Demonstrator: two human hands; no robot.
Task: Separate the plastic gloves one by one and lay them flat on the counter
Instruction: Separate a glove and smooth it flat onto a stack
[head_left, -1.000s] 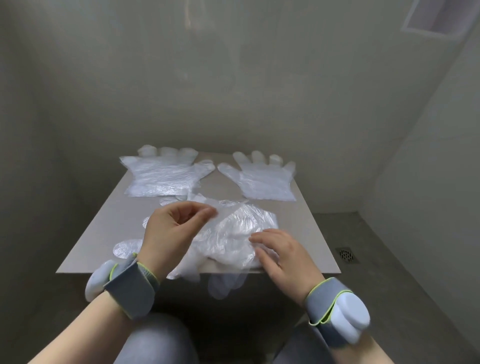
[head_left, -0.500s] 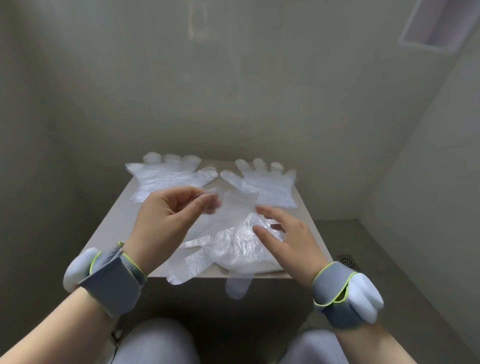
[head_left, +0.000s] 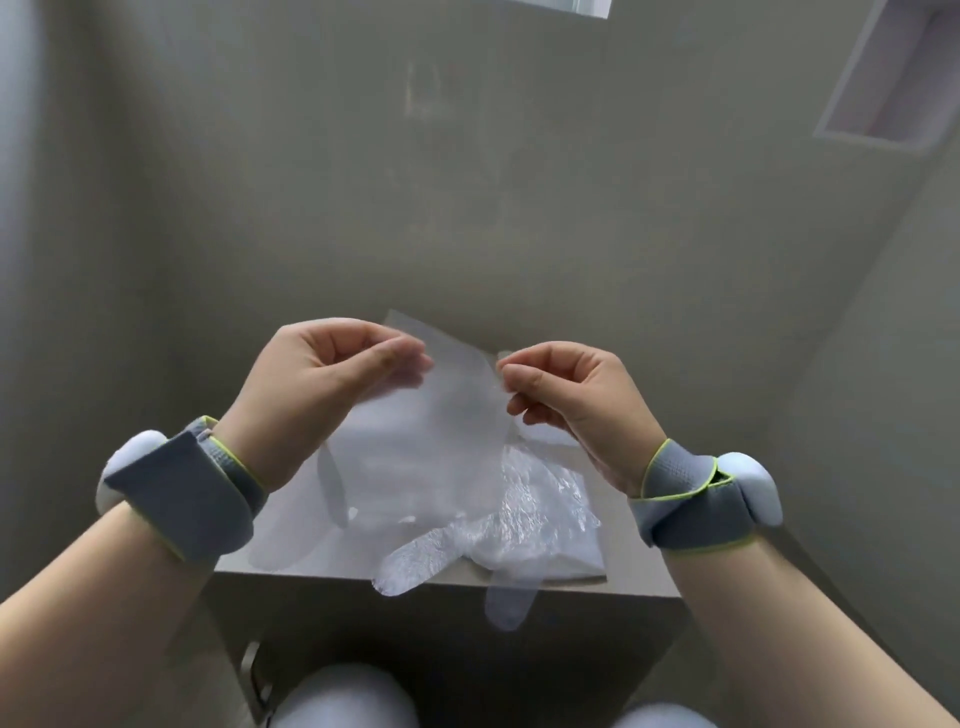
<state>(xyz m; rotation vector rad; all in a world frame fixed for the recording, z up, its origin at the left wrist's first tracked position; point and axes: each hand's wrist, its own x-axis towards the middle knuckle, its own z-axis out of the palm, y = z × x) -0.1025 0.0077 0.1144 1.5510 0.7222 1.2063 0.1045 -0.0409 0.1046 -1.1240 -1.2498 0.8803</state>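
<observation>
Fingers (head_left: 387, 358) of your left hand (head_left: 322, 379) at 9 o'clock and right hand (head_left: 566, 395) at 3 pinch the glove (head_left: 436, 421) by its top corners; it hangs lengthwise toward 6 above the desk (head_left: 631, 574).

No writing to read

The held glove (head_left: 441, 415), the pile of gloves (head_left: 535, 519), the counter (head_left: 641, 582), the grey wrist straps (head_left: 182, 499) and the wall (head_left: 467, 208) show no letter, number, brand mark or sign that can be read.
</observation>
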